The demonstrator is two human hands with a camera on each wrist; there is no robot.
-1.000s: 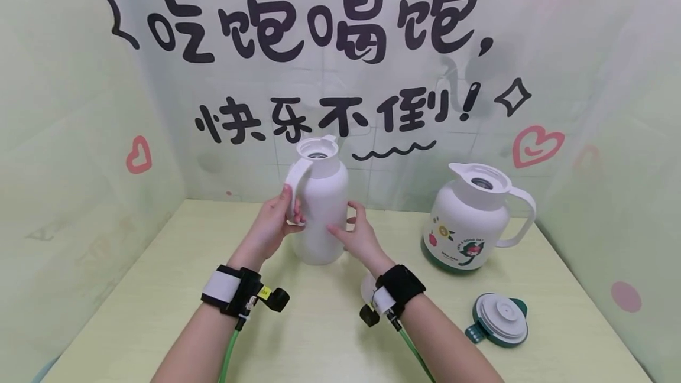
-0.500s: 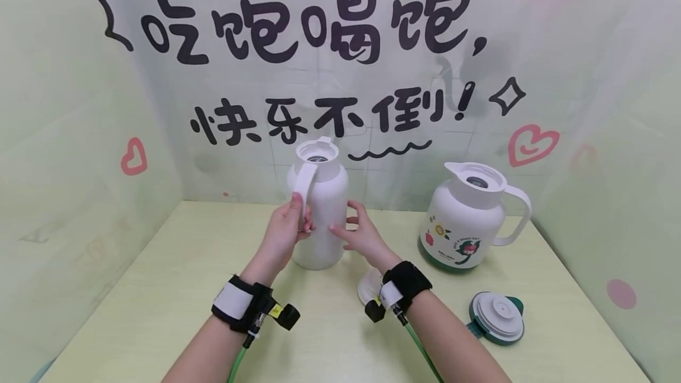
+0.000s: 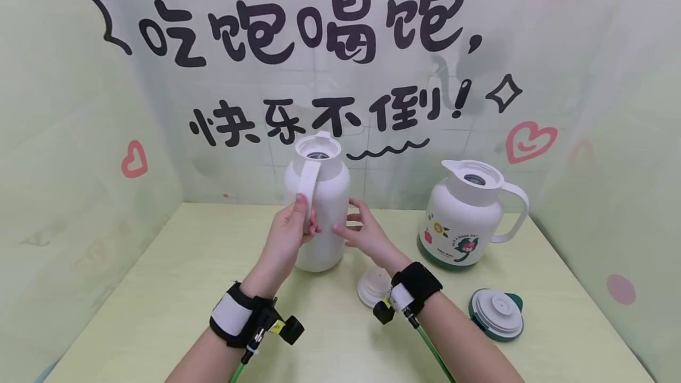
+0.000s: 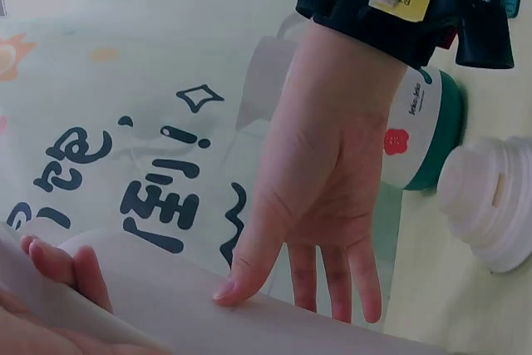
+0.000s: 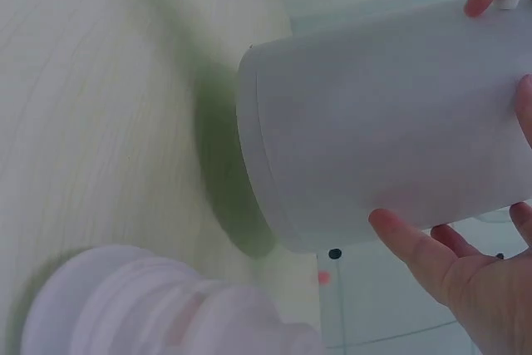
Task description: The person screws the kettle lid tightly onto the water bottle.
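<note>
You could slip a hand across the bare tabletop at lower left. The white flask blocks the centre; between the right hand and the jug there's a narrower gap, a green-edged lid obstructing lower right.

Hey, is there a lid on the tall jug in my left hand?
No, the tall jug shows an uncovered mouth in the head view.

The pale table is lit softly in the head view. The wrist views are dimmer; in the right one, a greenish shadow is cast beside the white vacuum jug, and the white lid is blurred.
</note>
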